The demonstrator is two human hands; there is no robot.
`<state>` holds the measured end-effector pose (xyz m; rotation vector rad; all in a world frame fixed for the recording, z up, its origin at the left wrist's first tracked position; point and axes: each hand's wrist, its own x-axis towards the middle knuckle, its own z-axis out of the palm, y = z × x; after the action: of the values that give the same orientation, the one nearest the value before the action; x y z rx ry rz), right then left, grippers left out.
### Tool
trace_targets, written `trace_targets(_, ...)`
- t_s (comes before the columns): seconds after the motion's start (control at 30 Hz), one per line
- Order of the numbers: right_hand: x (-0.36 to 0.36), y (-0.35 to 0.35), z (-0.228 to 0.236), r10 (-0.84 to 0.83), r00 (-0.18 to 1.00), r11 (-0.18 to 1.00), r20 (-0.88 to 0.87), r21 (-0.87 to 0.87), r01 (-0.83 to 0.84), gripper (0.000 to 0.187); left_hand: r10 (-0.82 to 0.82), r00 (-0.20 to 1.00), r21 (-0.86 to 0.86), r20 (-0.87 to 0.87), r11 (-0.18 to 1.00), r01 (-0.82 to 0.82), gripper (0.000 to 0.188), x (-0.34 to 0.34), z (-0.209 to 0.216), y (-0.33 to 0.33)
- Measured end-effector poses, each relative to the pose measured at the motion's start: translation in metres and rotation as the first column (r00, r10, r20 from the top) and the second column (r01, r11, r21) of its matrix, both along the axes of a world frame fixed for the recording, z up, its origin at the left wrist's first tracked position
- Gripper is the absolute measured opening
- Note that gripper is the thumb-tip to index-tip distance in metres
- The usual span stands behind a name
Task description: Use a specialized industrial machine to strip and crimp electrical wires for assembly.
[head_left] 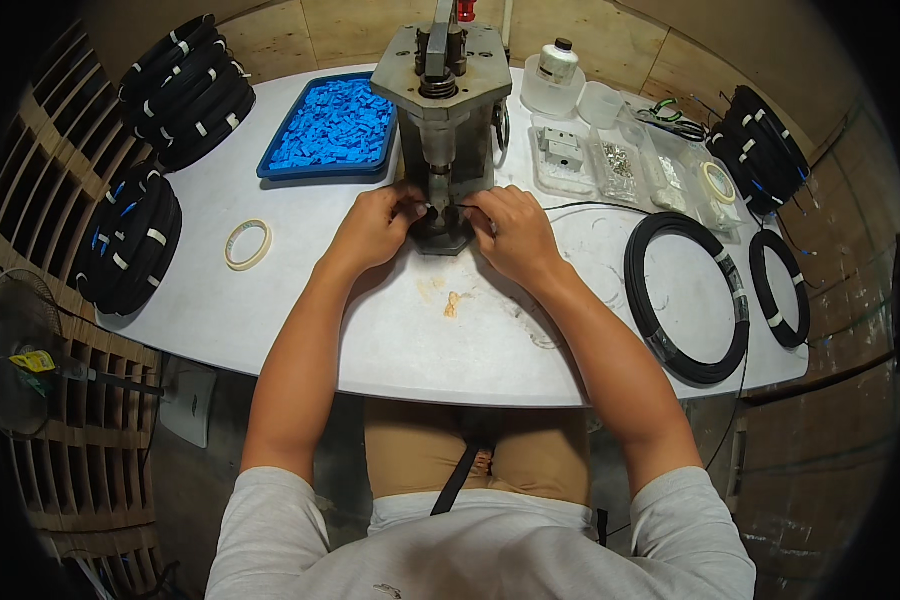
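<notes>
A metal bench press (440, 90) stands at the table's far middle, its ram over a small base. My left hand (375, 228) is at the left of that base, thumb and fingers pinched together; a small thing at its fingertips is too tiny to name. On the other side, my right hand (515, 230) pinches a thin black cable (595, 204), whose end points into the press. The cable runs from behind this hand toward a large black cable coil (638, 285) lying on the right. What sits under the ram is mostly hidden.
A blue tray (270, 172) of small blue parts stands left of the press. Stacked cable coils (185, 90) and a tape roll (248, 245) lie farther left. At the right are clear boxes (620, 170) of metal parts, a white bottle (558, 60) and more coils (780, 290).
</notes>
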<state>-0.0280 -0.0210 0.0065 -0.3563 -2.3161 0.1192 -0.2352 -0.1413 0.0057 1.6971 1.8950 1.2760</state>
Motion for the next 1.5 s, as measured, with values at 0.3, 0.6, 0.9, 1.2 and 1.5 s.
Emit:
trace_targets(0.3, 0.001, 0.000, -0.001, 0.000, 1.000, 1.000, 0.002, 0.013, 0.000, 0.011, 0.002, 1.000, -0.106, 0.023, 0.994, 0.001, 0.017, -0.001, 0.005, -0.001)
trace_targets(0.6, 0.001, 0.004, -0.003, -0.003, 1.000, 1.000, -0.006, 0.021, 0.003, 0.013, 0.010, 1.000, -0.002, -0.012, 1.000, -0.010, 0.017, 0.000, -0.001, 0.002)
trace_targets(0.9, 0.001, 0.001, -0.005, -0.005, 1.000, 1.000, 0.006, 0.018, 0.005, 0.015, -0.009, 0.999, -0.002, 0.045, 1.000, 0.010, 0.017, -0.001, -0.002, 0.000)
trace_targets(1.2, 0.001, 0.000, -0.004, -0.002, 1.000, 1.000, -0.006, 0.021, 0.002, 0.015, -0.005, 1.000, 0.053, 0.024, 0.999, 0.004, 0.016, 0.000, -0.003, -0.001)
trace_targets(1.5, 0.002, 0.000, -0.006, -0.009, 1.000, 0.999, -0.013, 0.040, 0.010, 0.018, 0.014, 0.999, -0.005, 0.031, 1.000, -0.014, 0.018, 0.000, -0.003, 0.001)
